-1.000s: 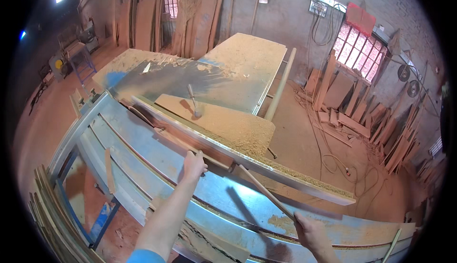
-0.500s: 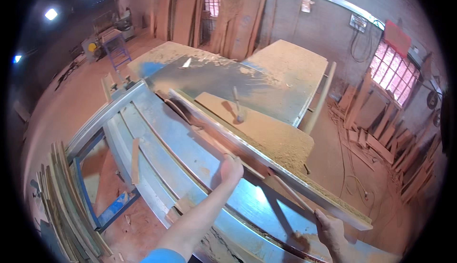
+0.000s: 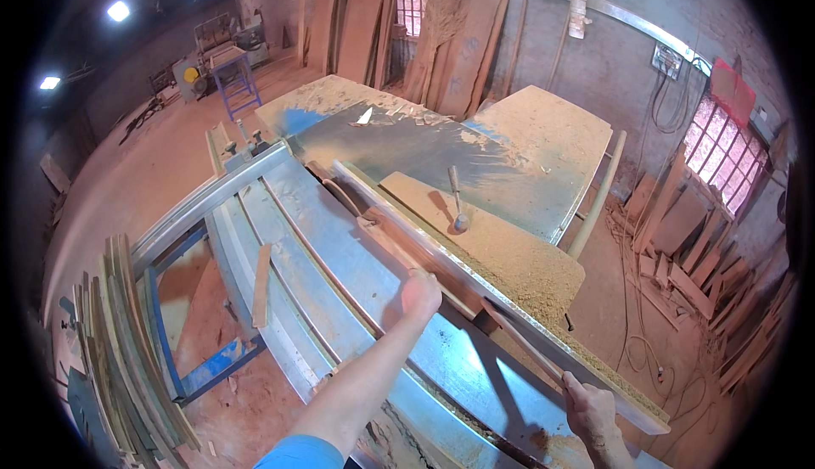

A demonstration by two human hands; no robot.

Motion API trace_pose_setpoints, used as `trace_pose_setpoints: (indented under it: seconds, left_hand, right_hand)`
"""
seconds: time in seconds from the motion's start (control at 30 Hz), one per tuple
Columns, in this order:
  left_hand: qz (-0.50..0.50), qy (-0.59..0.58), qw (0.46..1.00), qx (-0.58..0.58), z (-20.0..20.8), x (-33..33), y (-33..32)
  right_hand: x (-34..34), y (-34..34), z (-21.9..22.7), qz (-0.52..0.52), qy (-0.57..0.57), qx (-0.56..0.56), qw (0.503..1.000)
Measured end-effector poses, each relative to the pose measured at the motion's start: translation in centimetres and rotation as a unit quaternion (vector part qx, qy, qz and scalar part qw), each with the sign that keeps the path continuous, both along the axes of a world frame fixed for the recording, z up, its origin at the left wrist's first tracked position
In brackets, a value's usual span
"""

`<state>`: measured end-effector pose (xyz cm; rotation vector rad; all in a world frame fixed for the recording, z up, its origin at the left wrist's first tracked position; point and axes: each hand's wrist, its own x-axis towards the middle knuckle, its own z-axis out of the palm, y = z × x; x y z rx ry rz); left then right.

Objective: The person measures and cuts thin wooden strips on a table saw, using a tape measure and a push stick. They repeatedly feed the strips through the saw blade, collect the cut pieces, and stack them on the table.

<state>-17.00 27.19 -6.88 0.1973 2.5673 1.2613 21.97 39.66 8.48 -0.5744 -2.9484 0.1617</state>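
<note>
The barred window [image 3: 723,157] at right is bright; white lights [image 3: 118,11] glow in the dim upper left. The metal desk [image 3: 454,352] carries glare beside dark shadow; straight edges bend.

L hand [image 3: 420,294] L of stick [image 3: 524,343], rail [image 3: 624,399] bhd

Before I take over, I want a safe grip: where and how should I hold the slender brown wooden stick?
Probably by its near end, from the near right, where the bare right hand holds it. The thin stick slants away, its far end close to the long straight silver bar; a grip there looks cramped.
</note>
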Motion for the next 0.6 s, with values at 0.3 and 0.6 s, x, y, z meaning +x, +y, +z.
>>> trace_pose_setpoints:
  seconds: [0.3,0.6]
  left_hand:
    - [-0.01,-0.055,0.998,0.012,1.3,-1.2,0.5]
    - [-0.08,-0.044,0.996,-0.02,2.7,-2.3,-1.4]
  right_hand:
    - [-1.1,0.2,0.0,0.004,-0.001,-0.018,1.0]
    - [-2.5,0.1,-0.2,0.01,-0.021,-0.023,0.999]
